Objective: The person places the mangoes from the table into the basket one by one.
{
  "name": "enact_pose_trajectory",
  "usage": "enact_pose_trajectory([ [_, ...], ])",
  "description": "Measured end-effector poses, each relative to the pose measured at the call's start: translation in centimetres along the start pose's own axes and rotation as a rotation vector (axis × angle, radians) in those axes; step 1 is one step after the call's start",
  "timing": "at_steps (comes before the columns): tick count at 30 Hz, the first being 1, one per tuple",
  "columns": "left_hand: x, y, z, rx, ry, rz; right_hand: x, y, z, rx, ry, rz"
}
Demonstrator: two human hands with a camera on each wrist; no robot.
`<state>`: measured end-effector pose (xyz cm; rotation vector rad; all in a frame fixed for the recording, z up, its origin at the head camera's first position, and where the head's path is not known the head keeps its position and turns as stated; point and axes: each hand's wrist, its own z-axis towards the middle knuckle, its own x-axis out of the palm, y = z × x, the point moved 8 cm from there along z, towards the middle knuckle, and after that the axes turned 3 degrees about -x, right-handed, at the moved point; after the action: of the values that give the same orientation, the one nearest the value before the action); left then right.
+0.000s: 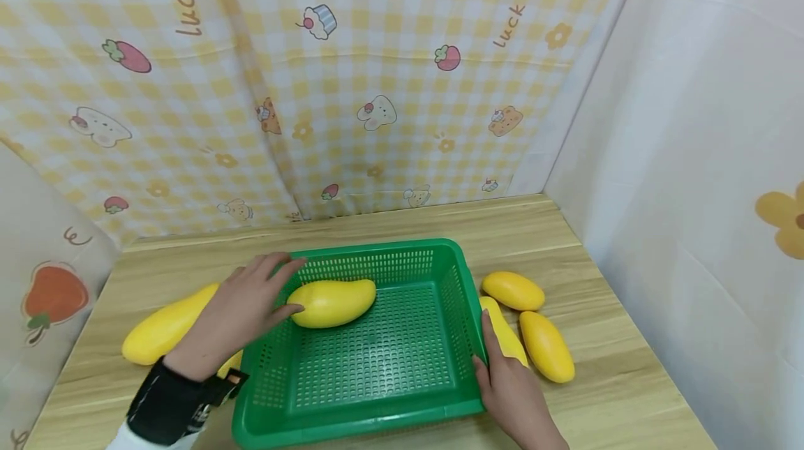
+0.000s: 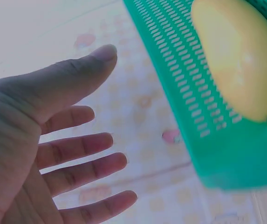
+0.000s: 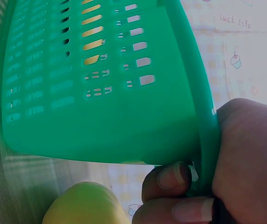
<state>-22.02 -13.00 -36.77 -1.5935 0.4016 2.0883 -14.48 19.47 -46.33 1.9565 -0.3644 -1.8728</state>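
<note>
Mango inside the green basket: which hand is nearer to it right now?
Left. The left hand is just off the mango's left end, not gripping it; the right hand grips the right rim of the green basket, farther away.

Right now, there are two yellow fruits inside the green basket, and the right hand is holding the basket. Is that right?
Not quite: the head view shows only one yellow fruit inside the green basket. The right hand is holding the basket.

Black left wristband (image 1: pixel 162 401), pale markings (image 1: pixel 201 414); white left sleeve (image 1: pixel 130 440).
</note>
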Motion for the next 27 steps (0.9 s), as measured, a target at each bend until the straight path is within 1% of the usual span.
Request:
enact_pose_trajectory([
  [4,-1.5,1.3,-2.8,-0.036,-0.089,-0.027,0.2,-0.1,0.1,0.005,0.003,-0.001],
  [7,-2.4,2.7,-5.4,-0.072,-0.164,-0.054,0.4,0.1,0.1,-0.008,-0.001,0.004],
  [10,-2.9,4.2,-8.1,-0.124,-0.215,-0.070,0.5,0.3,0.2,-0.017,-0.004,0.010],
  [13,-2.7,5.5,-10.2,-0.197,-0.188,-0.067,0.4,0.3,0.2,-0.013,-0.007,0.011],
  [17,-1.4,6.7,-12.2,-0.307,-0.083,-0.048,0.2,0.0,0.1,0.000,-0.002,0.013],
  [21,0.0,7.6,-14.0,-0.399,-0.015,-0.049,0.0,0.1,0.0,-0.008,-0.001,0.010],
  [23,0.7,7.8,-14.4,-0.410,-0.001,-0.061,0.0,0.1,0.0,-0.013,-0.003,0.007],
  [25,1.3,7.8,-14.5,-0.394,0.002,-0.076,0.0,0.1,0.0,-0.013,-0.005,0.005],
  [27,1.9,7.5,-14.5,-0.360,-0.003,-0.087,0.1,0.1,0.1,-0.011,-0.002,0.003],
])
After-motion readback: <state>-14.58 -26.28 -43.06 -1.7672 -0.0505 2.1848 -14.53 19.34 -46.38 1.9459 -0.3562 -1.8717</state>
